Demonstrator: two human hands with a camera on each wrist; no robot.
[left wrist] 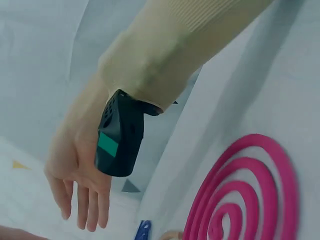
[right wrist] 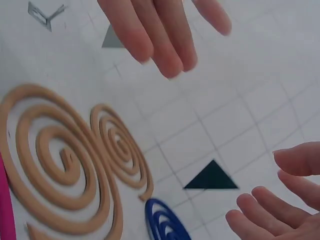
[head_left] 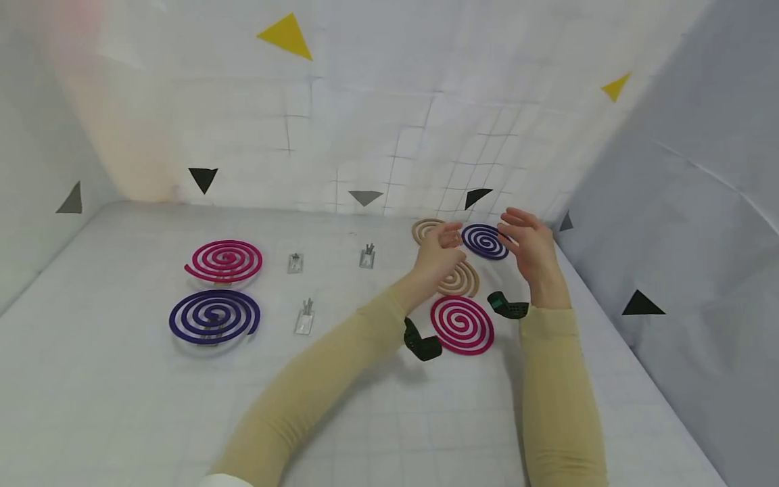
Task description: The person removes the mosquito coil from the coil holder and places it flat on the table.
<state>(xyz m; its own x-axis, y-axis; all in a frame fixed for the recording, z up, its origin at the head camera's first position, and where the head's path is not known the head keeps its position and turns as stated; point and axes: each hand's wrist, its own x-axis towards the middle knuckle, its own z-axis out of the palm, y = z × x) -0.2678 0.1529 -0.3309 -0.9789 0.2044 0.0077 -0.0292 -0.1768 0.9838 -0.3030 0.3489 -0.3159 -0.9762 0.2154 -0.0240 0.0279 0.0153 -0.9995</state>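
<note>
Left hand (head_left: 437,262), right hand (head_left: 531,256) empty, fingers relaxed; nearer tan, flat, matte spiral coil (right wrist: 61,176) probably light, brittle: grip outer edge.

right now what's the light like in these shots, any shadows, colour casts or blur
Head: soft light, faint shadows under the left-side purple spiral and the left sleeve, orange-pink tint on the back wall; left wrist: dimmer, bluish-green cast, broad soft-edged shadow beside the pink spiral; right wrist: pale, slightly hazy, the left hand looking a little soft.
</note>
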